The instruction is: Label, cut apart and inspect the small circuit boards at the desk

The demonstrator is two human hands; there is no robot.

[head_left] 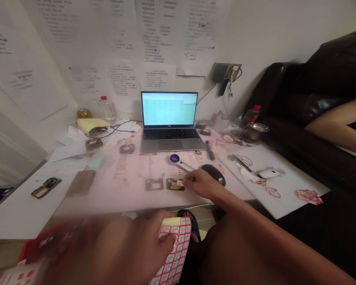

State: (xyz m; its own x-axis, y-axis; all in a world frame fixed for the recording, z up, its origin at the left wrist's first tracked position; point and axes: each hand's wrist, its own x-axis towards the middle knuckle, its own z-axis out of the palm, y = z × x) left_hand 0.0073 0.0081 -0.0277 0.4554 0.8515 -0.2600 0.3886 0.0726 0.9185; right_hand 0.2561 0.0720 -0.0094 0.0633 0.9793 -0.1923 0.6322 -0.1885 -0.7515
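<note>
Low in front, my left hand (158, 245) grips a sheet of red-bordered sticker labels (178, 245), its thumb lying across the sheet. A yellowish backing strip shows at the sheet's top. On the table, my right hand (200, 183) has thumb and finger pinched at the right end of a small phone circuit board (172, 184). A small white sticker label (180, 182) lies on the board right at those fingertips. Beside it to the left is a grey phone frame (154, 185). A magnifier (180, 162) with a violet-lit lens lies just beyond my right hand, near a black mouse (213, 175).
Behind stands an open laptop (170, 134). To the left lie another circuit board (46, 187) and a brown box (80, 183). A white board (273, 178) on the right carries tools and red-edged scraps. A person's arm (341, 122) shows by the dark sofa.
</note>
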